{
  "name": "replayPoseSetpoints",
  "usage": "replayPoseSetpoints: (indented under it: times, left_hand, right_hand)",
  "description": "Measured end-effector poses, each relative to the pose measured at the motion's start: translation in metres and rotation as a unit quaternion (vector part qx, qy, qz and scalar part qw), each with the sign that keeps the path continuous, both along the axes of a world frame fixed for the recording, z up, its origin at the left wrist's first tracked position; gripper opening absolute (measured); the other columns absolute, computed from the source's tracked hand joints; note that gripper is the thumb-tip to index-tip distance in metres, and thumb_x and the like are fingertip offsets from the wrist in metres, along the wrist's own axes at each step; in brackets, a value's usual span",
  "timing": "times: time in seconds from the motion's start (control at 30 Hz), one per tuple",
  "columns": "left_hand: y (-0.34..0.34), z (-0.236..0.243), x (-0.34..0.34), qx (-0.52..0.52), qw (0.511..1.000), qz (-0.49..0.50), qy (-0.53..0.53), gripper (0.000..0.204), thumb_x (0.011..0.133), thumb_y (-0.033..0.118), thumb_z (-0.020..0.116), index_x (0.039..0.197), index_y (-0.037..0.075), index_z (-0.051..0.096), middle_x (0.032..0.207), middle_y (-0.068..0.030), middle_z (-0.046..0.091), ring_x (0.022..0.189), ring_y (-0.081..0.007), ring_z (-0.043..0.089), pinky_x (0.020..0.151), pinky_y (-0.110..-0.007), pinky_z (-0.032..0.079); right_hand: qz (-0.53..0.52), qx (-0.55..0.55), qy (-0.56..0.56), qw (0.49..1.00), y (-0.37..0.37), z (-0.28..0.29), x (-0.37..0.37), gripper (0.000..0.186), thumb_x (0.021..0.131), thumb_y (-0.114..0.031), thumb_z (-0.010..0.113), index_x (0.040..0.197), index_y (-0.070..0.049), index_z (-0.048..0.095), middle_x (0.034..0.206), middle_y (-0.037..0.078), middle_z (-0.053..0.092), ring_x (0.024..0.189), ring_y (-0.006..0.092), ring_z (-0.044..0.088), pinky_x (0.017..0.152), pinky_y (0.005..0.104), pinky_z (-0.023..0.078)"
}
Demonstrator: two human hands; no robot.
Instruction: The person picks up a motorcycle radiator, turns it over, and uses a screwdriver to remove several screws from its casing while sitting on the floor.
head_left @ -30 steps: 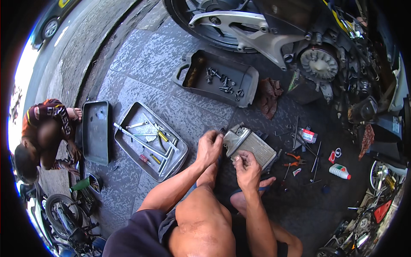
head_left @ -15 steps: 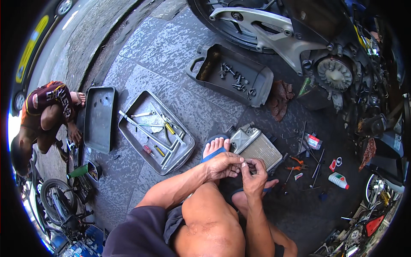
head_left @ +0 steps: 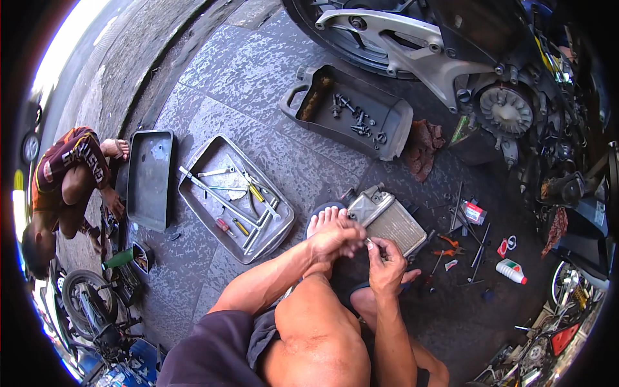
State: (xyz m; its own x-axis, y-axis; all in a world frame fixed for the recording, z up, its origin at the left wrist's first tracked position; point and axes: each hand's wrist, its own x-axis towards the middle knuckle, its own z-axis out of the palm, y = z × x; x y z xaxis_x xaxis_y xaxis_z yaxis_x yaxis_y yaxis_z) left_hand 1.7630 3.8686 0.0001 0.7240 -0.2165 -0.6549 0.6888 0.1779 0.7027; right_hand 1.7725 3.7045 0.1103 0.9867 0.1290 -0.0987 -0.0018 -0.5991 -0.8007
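In front of my raised knee, my right hand [head_left: 387, 263] pinches something small and pale between thumb and fingertips, too small to name. Just beside it my left hand [head_left: 336, 236] is smeared by motion, so its fingers do not show clearly. Under and beyond both hands lies a radiator [head_left: 394, 226] with a metal-coloured core, near my sandalled foot [head_left: 324, 218]. Orange-handled pliers [head_left: 449, 245] rest on the floor to the right of the radiator.
A grey tray [head_left: 284, 227] of wrenches and screwdrivers lies left. A cut black container [head_left: 309, 121] holds bolts. A partly dismantled motorcycle [head_left: 445, 71] stands ahead. At right are a white bottle [head_left: 510, 271] and small box [head_left: 473, 213]. Another person [head_left: 77, 168] crouches at far left.
My left hand has shifted slightly left and its fingers have come away from my right hand's fingertips. The right hand stays nearly in place, still pinching. A vehicle at far left has moved along.
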Motion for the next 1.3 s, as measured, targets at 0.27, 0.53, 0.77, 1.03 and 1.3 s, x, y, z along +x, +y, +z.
replayPoseSetpoints:
  times: [0.27,0.53,0.77,1.03,1.3]
  left_hand:
    - [0.062,-0.021,0.054,0.535,0.823,-0.036,-0.186,0.028,0.082,0.021,0.066,0.100,0.000,0.065,0.098,-0.0216,0.066,0.096,-0.0399,0.066,0.083,-0.049,0.053]
    - [0.021,-0.003,0.107,0.330,0.918,-0.115,-0.187,0.050,0.084,0.037,0.065,0.113,-0.004,0.068,0.111,-0.0278,0.068,0.102,-0.0407,0.067,0.091,-0.045,0.052]
    - [0.006,-0.004,0.129,0.221,0.933,-0.217,-0.181,0.042,0.081,0.034,0.066,0.102,-0.001,0.074,0.094,-0.0234,0.072,0.092,-0.0347,0.070,0.083,-0.041,0.053]
    - [-0.012,0.024,0.127,0.210,0.941,-0.224,-0.140,0.044,0.081,0.030,0.063,0.111,-0.001,0.072,0.104,-0.0205,0.072,0.101,-0.0302,0.069,0.089,-0.038,0.051]
    - [-0.027,0.031,0.121,0.124,0.967,-0.122,-0.188,0.056,0.079,0.025,0.063,0.127,-0.003,0.062,0.110,-0.0235,0.070,0.103,-0.0299,0.068,0.091,-0.037,0.051]
  right_hand:
    - [-0.146,0.165,0.147,0.964,-0.018,-0.017,0.006,0.012,0.094,-0.003,0.065,0.103,0.004,0.065,0.086,0.004,0.065,0.074,0.0075,0.058,0.067,0.0227,0.048]
    - [-0.186,0.236,0.181,0.937,-0.039,-0.022,0.033,0.007,0.091,0.000,0.065,0.098,-0.001,0.062,0.080,0.003,0.063,0.067,0.0090,0.060,0.061,0.0232,0.052]
    - [-0.155,0.245,0.234,0.928,-0.051,-0.005,0.063,0.012,0.092,0.001,0.064,0.103,0.004,0.065,0.083,0.005,0.065,0.070,0.0106,0.062,0.065,0.0245,0.056]
    - [0.000,0.050,0.188,0.981,-0.066,0.003,0.100,0.013,0.092,-0.002,0.065,0.103,0.006,0.067,0.083,0.005,0.066,0.071,0.0085,0.062,0.062,0.0256,0.055]
    - [0.254,-0.240,0.014,0.937,-0.054,0.012,0.141,0.014,0.078,-0.008,0.071,0.092,-0.004,0.074,0.115,0.017,0.061,0.111,0.0343,0.057,0.098,0.0437,0.045]
